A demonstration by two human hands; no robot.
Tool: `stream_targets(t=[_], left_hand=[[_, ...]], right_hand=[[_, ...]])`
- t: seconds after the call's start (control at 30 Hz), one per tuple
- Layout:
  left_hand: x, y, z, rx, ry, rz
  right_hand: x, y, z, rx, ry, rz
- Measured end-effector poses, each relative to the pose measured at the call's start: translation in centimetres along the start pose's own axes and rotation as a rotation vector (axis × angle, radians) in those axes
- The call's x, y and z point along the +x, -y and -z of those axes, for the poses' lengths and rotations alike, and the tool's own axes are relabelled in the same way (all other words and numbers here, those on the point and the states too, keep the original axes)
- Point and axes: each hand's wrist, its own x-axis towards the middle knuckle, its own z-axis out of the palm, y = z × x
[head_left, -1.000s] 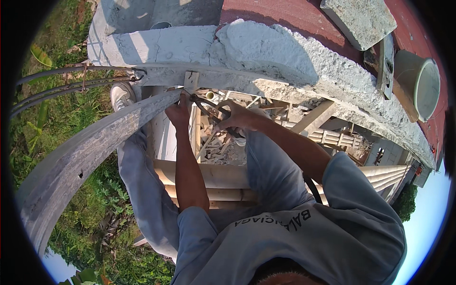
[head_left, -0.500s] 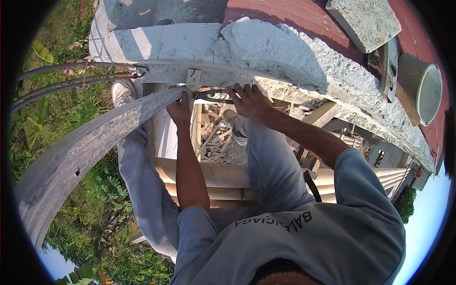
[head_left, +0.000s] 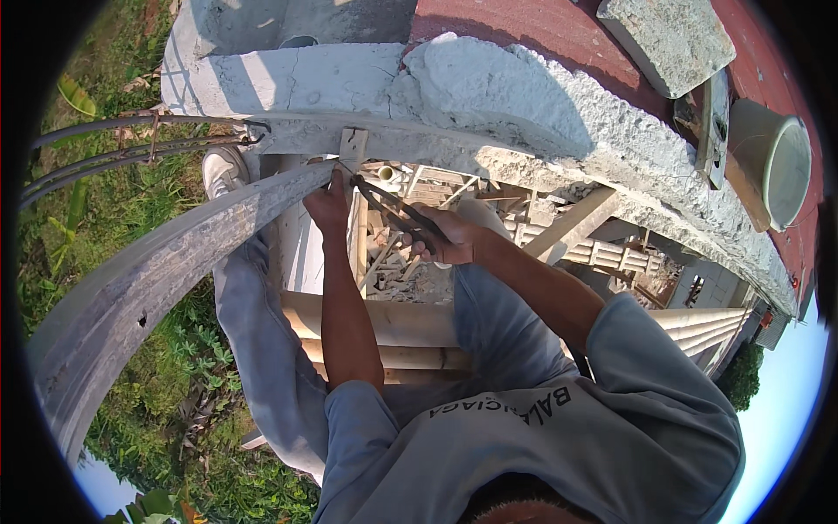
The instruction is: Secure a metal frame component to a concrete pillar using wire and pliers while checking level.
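Head view: just above and left of the frame's centre, dark long-handled pincers [head_left: 382, 194] slant down to the right, their head beside the end of a long grey board [head_left: 192, 253]. The right hand [head_left: 449, 234] has its grip wrapped round the handles, which spread slightly apart. The left hand [head_left: 330, 205] has its grip closed on the board's end; its fingertips are partly hidden. Whether the pincers' jaws bite on anything is too small to tell.

Good work here likely calls for a firm left hold, fingers clear of the jaws, and an even squeeze far back on the handles, with the weight settled before pulling.

Just above stands a pale wooden post [head_left: 353, 144] against a white concrete ledge [head_left: 349, 87]. Bamboo poles [head_left: 375, 319] cross below centre; steel rods [head_left: 201, 120] jut at upper left; a bucket [head_left: 768, 162] sits at upper right.
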Motion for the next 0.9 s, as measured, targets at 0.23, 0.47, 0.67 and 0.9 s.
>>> stream_targets(t=[0.23,0.47,0.67,0.9], left_hand=[[0.0,-1.2,0.2,-0.031,-0.023,0.057],[0.1,-1.6,0.3,-0.045,-0.002,0.081],[-0.2,-0.7,0.4,-0.025,-0.010,0.029],[-0.1,-0.4,0.3,-0.127,-0.017,0.092]], right_hand=[[0.9,0.3,-3.0,-0.465,-0.137,0.037],[-0.1,1.6,-3.8,-1.338,-0.513,0.256],[-0.3,-1.3,-2.9,-1.970,-0.821,0.622],[0.6,0.6,-1.4,-0.178,-0.068,0.039]])
